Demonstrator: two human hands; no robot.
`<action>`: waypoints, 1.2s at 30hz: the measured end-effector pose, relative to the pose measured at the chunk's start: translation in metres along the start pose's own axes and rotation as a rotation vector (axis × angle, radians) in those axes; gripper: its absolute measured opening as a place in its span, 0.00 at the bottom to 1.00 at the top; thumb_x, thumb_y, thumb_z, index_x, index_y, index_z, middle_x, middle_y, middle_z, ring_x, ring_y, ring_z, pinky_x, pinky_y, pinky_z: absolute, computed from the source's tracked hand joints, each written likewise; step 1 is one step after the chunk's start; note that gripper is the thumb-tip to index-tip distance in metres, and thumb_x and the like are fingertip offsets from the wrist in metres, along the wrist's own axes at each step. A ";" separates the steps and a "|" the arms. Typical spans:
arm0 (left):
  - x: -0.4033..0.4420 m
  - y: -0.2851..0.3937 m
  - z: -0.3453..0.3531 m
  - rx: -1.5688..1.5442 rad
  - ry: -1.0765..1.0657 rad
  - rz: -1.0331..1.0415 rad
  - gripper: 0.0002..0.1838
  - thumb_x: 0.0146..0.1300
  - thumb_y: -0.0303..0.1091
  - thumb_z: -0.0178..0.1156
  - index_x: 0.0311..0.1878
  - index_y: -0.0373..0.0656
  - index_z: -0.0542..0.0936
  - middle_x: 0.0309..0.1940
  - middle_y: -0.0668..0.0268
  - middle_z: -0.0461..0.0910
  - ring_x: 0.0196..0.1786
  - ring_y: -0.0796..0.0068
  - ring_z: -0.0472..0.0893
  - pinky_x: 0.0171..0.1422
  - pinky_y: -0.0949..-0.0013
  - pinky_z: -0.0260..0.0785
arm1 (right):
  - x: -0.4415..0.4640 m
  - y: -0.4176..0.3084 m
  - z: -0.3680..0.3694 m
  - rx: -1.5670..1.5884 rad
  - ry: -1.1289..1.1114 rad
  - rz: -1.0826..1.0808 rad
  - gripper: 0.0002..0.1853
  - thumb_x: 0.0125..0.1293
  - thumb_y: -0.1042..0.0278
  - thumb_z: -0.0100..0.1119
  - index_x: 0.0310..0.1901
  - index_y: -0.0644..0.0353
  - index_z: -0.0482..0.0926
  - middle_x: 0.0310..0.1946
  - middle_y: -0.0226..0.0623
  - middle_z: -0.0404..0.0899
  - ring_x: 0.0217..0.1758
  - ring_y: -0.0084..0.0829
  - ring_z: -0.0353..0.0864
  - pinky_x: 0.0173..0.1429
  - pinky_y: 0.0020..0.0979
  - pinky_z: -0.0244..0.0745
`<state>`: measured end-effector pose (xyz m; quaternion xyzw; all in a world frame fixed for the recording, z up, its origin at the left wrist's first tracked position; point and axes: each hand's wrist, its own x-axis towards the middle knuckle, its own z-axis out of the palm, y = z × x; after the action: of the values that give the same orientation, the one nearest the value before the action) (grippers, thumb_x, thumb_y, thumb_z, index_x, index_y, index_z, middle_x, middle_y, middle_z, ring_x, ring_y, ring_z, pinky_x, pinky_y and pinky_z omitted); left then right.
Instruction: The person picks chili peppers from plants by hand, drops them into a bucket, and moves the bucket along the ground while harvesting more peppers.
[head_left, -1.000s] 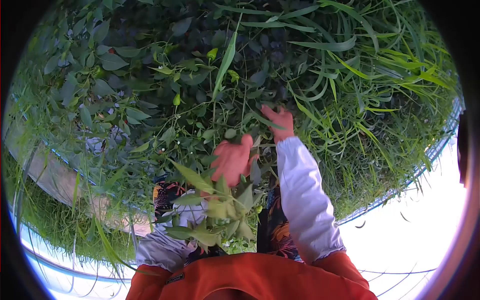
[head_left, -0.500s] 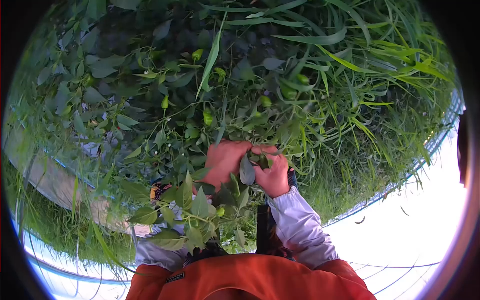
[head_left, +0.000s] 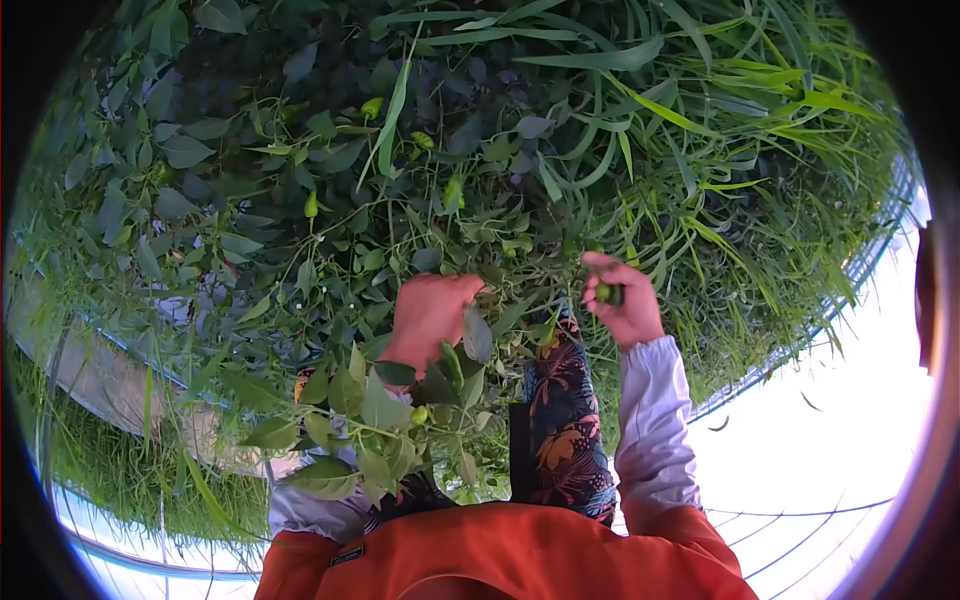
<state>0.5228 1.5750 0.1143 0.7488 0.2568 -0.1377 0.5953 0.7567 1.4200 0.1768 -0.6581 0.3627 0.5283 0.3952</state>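
Note:
My right hand (head_left: 625, 305) is raised off the foliage, its fingers curled around a green pepper (head_left: 607, 293). Another green spot by the fingertips is too blurred to name. To its left, my left hand (head_left: 430, 312) has its fingers closed among the stems of a pepper plant (head_left: 500, 265); what they grip is hidden. Dark leaves partly cover the left wrist. A leafy branch (head_left: 375, 425) with a small green pepper (head_left: 419, 414) rises in front of my left forearm. More green peppers hang beyond the hands, including one pepper (head_left: 453, 192) straight ahead and a pointed pepper (head_left: 311, 205) farther left.
Long grass blades (head_left: 760, 120) crowd the right side and lean over the plants. A pale strip of ground (head_left: 130, 380) runs along the left. White sheeting (head_left: 800, 420) lies at the lower right. My patterned trouser leg (head_left: 570, 420) is between the plants.
My right hand has moved right, away from my left hand, and a green pepper now shows in it. The left hand has stayed near the same stems, shifting slightly left.

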 end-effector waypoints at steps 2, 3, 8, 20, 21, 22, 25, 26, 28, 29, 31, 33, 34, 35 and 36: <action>0.000 -0.002 0.003 0.012 0.000 -0.007 0.05 0.48 0.26 0.57 0.31 0.45 0.76 0.23 0.59 0.77 0.31 0.53 0.79 0.38 0.57 0.68 | 0.018 0.018 -0.008 0.001 -0.132 0.171 0.12 0.68 0.66 0.52 0.46 0.65 0.79 0.27 0.35 0.80 0.27 0.31 0.81 0.32 0.30 0.78; 0.000 -0.003 0.004 0.033 0.004 -0.002 0.05 0.48 0.26 0.57 0.31 0.45 0.76 0.22 0.59 0.77 0.30 0.53 0.79 0.38 0.57 0.68 | 0.023 0.026 -0.008 -0.052 -0.093 0.210 0.14 0.71 0.61 0.54 0.46 0.64 0.79 0.27 0.33 0.80 0.27 0.28 0.81 0.33 0.29 0.78; -0.001 -0.008 0.008 0.197 -0.127 -0.029 0.26 0.38 0.28 0.68 0.47 0.53 0.80 0.29 0.74 0.84 0.34 0.62 0.82 0.42 0.62 0.71 | 0.012 0.038 -0.008 -0.111 0.160 -0.289 0.11 0.69 0.66 0.58 0.45 0.65 0.80 0.29 0.34 0.81 0.31 0.29 0.83 0.34 0.29 0.79; -0.003 -0.006 0.010 0.053 0.036 0.014 0.07 0.45 0.24 0.60 0.28 0.47 0.74 0.20 0.63 0.76 0.28 0.56 0.78 0.39 0.58 0.68 | 0.068 -0.042 0.062 -2.119 -0.063 -0.099 0.27 0.51 0.41 0.68 0.31 0.63 0.84 0.32 0.45 0.85 0.35 0.42 0.85 0.43 0.41 0.78; -0.003 -0.006 0.011 0.061 0.035 0.015 0.07 0.44 0.24 0.60 0.28 0.47 0.74 0.20 0.63 0.76 0.28 0.56 0.78 0.39 0.58 0.68 | 0.070 -0.046 0.069 -2.079 -0.135 0.040 0.26 0.50 0.41 0.68 0.30 0.63 0.84 0.32 0.44 0.85 0.36 0.42 0.85 0.43 0.41 0.78; -0.003 -0.007 0.012 0.068 0.033 0.015 0.08 0.44 0.24 0.60 0.28 0.47 0.74 0.19 0.63 0.76 0.28 0.56 0.78 0.39 0.59 0.68 | 0.069 -0.047 0.072 -2.032 -0.205 0.179 0.26 0.49 0.41 0.69 0.30 0.63 0.84 0.31 0.44 0.85 0.36 0.42 0.86 0.43 0.41 0.78; -0.003 -0.007 0.011 0.135 -0.071 -0.012 0.14 0.46 0.28 0.64 0.39 0.48 0.78 0.28 0.68 0.81 0.32 0.59 0.80 0.42 0.60 0.69 | 0.084 -0.029 0.049 -1.828 -0.237 0.181 0.25 0.48 0.43 0.70 0.30 0.63 0.84 0.30 0.44 0.84 0.35 0.40 0.85 0.40 0.40 0.77; -0.002 -0.007 0.009 0.166 -0.120 -0.029 0.17 0.48 0.31 0.65 0.45 0.49 0.80 0.32 0.70 0.84 0.33 0.60 0.81 0.43 0.60 0.69 | 0.082 -0.027 0.042 -1.783 -0.185 0.044 0.24 0.49 0.45 0.70 0.30 0.63 0.83 0.28 0.43 0.83 0.33 0.37 0.84 0.39 0.38 0.77; -0.001 0.006 0.004 0.201 -0.113 -0.083 0.20 0.49 0.34 0.67 0.49 0.48 0.80 0.40 0.68 0.83 0.38 0.59 0.81 0.45 0.59 0.70 | 0.062 -0.018 0.032 -1.675 -0.084 -0.218 0.22 0.50 0.49 0.70 0.29 0.64 0.82 0.26 0.40 0.82 0.31 0.30 0.83 0.37 0.34 0.76; 0.000 0.014 0.000 0.216 -0.111 -0.109 0.22 0.50 0.36 0.68 0.51 0.48 0.79 0.44 0.67 0.83 0.40 0.59 0.81 0.46 0.58 0.70 | 0.050 -0.016 0.029 -1.581 -0.076 -0.313 0.19 0.51 0.53 0.70 0.31 0.64 0.82 0.26 0.40 0.82 0.30 0.29 0.81 0.37 0.33 0.75; 0.003 0.030 -0.010 0.143 -0.043 -0.057 0.27 0.51 0.40 0.70 0.56 0.48 0.78 0.51 0.65 0.80 0.45 0.59 0.80 0.50 0.58 0.70 | 0.010 -0.020 0.031 -1.387 -0.051 -0.487 0.15 0.52 0.59 0.70 0.34 0.63 0.82 0.27 0.39 0.81 0.28 0.26 0.78 0.36 0.30 0.74; 0.004 0.036 -0.009 0.123 -0.008 0.040 0.32 0.51 0.42 0.70 0.61 0.48 0.75 0.56 0.65 0.77 0.50 0.60 0.78 0.54 0.57 0.69 | -0.035 -0.013 0.040 -1.240 -0.031 -0.482 0.13 0.53 0.65 0.69 0.38 0.62 0.82 0.28 0.37 0.80 0.28 0.26 0.76 0.36 0.29 0.73; 0.004 0.036 -0.003 0.141 -0.008 0.109 0.34 0.50 0.42 0.70 0.63 0.49 0.74 0.57 0.65 0.77 0.51 0.61 0.78 0.56 0.57 0.69 | -0.055 -0.009 0.046 -1.166 -0.021 -0.480 0.13 0.53 0.68 0.69 0.40 0.61 0.82 0.28 0.37 0.79 0.28 0.26 0.75 0.37 0.28 0.73; 0.003 0.036 0.004 0.160 -0.009 0.179 0.36 0.49 0.42 0.70 0.65 0.49 0.73 0.58 0.65 0.76 0.53 0.62 0.77 0.57 0.57 0.68 | -0.071 -0.003 0.050 -1.119 -0.064 -0.540 0.15 0.52 0.69 0.69 0.43 0.60 0.82 0.30 0.38 0.79 0.29 0.27 0.76 0.36 0.27 0.72; 0.002 0.033 0.012 0.168 -0.031 0.215 0.37 0.49 0.43 0.70 0.65 0.49 0.72 0.58 0.64 0.76 0.53 0.62 0.77 0.59 0.57 0.67 | -0.083 0.003 0.057 -1.070 -0.109 -0.598 0.17 0.52 0.70 0.69 0.45 0.58 0.82 0.32 0.38 0.79 0.30 0.28 0.77 0.36 0.26 0.72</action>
<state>0.5438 1.5586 0.1377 0.8170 0.1534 -0.1056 0.5457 0.7164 1.4751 0.2509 -0.8105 -0.1737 0.5363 0.1590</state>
